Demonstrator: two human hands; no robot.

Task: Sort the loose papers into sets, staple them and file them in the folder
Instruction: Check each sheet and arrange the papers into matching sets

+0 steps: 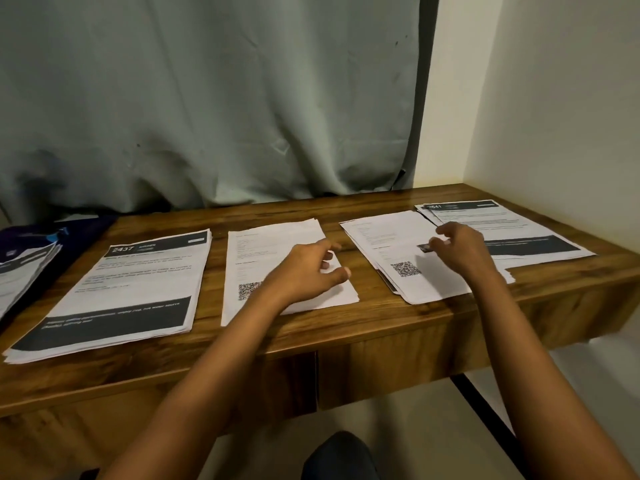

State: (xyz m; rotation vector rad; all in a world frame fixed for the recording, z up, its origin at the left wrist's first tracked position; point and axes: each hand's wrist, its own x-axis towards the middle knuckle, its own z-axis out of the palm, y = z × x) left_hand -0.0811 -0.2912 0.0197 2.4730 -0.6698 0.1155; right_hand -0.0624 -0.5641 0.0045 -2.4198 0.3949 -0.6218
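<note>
while sorted: five paper stacks (117,289), two hands (304,271)

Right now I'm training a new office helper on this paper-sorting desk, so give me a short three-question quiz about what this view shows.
1. True or false: the left hand is over the QR-code stack in the middle of the desk.
2. Multiple choice: the sheet headed 2437 lies A) at the far right, B) left of the middle QR-code stack, C) on the floor.
3. Fill in: the right hand is at a small dark ____ on the right QR-code stack.

Key: 1 true. 2 B. 3 object; the view is too blurred to say what it is or whether the fingers close a grip on it.
</note>
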